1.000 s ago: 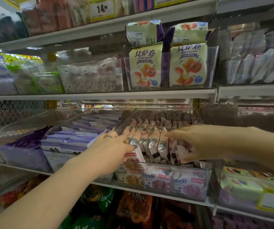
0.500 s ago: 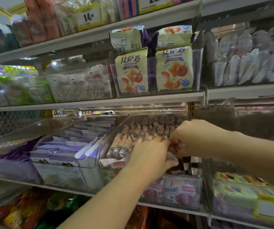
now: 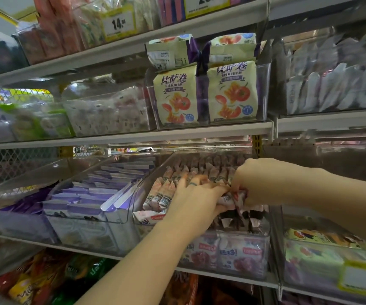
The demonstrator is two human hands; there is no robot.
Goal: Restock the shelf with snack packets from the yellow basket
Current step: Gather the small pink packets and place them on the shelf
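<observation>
Both hands are in the clear bin (image 3: 263, 233) on the middle shelf (image 3: 221, 274), working among the pink snack packets (image 3: 165, 192) that stand on edge in rows inside it. The left hand (image 3: 196, 200) reaches in from below, palm down on the packets, its fingers (image 3: 191, 179) curled down among them; whether they grip one, I cannot tell. The right hand (image 3: 249, 183) comes in from the right, its fingers closed around a crumpled bunch of packets at the front right of the bin, touching the left hand. Left of this bin, a second clear bin (image 3: 120, 216) holds purple packets (image 3: 94, 192). On the shelf above, two cream bags (image 3: 176, 97) printed with tomatoes stand upright in their own bin. A yellow price tag (image 3: 118, 24) reads 14 on the top shelf.
</observation>
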